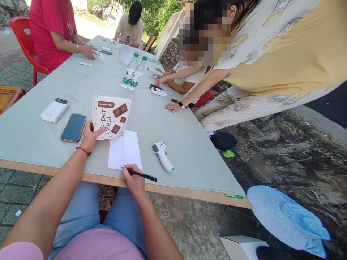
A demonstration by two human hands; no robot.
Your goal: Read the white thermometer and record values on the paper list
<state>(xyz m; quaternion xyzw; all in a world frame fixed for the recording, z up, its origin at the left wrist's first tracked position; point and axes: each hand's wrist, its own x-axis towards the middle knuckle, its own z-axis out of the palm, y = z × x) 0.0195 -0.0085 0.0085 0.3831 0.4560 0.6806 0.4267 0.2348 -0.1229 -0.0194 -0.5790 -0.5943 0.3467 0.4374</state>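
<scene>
My left hand point(93, 134) is closed on the lower left side of a white box point(115, 122) printed "NutriMotion" and "Meal" with chocolate squares. The box is held up over the far end of a white paper sheet point(130, 153). In my right hand point(135, 180) is a black pen point(143, 176), gripped near its tip at the sheet's near edge. Left of the box lie a smartphone point(73, 128) in a brown case and a white power bank point(55, 109). To the right rests a white and blue forehead thermometer point(163, 156).
Two water bottles point(133, 74) with green caps stand mid-table point(189, 159), before a clear plastic tub point(126, 54). A person point(271, 61) leans in from the right, one hand on the table. Others sit along the left and far end. A blue hat point(284, 216) lies lower right.
</scene>
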